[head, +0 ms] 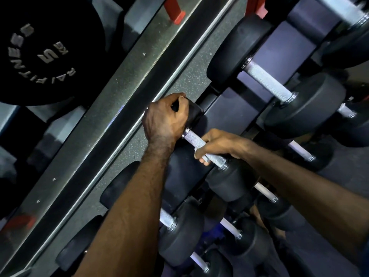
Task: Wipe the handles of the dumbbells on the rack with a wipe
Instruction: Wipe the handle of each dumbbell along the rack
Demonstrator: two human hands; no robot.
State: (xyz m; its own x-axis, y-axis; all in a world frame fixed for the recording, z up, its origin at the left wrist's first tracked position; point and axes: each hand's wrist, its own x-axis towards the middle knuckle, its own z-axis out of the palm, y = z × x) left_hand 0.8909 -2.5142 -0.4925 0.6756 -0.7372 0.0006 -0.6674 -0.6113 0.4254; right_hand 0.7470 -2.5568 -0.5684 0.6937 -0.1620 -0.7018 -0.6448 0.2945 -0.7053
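Head view, the only one supplied: my left hand (165, 116) is curled over the black end weight (194, 114) of one dumbbell on the rack (229, 114), fingers gripping its rim to steady it. My right hand (219, 145) is closed around that dumbbell's knurled handle (194, 139); a pale edge that I take to be the wipe (200, 154) shows under my fingers, though most of it is hidden and I cannot confirm how it is folded. The handle runs diagonally from the steadied weight down to its other end weight (229, 180), and the dumbbell sits in its cradle. Judgement: the step in hand is the wiping of this handle, with the stretch nearest my left hand bare and seemingly not yet covered. The next move calls for sliding the closed right hand along the bar toward the left hand, with some twist to reach the underside, while the left keeps the dumbbell from rolling. Surroundings: a larger dumbbell (269, 82) lies just above on the same rack, its handle exposed; smaller dumbbells (179, 230) crowd the tier below, near my forearms. A weight plate (40, 54) with raised lettering stands well apart at upper left, beyond a grey steel rail (95, 108). Obstruction: the end weights close off the handle at both ends, and my left wrist sits just beside the collar, limiting the stroke.
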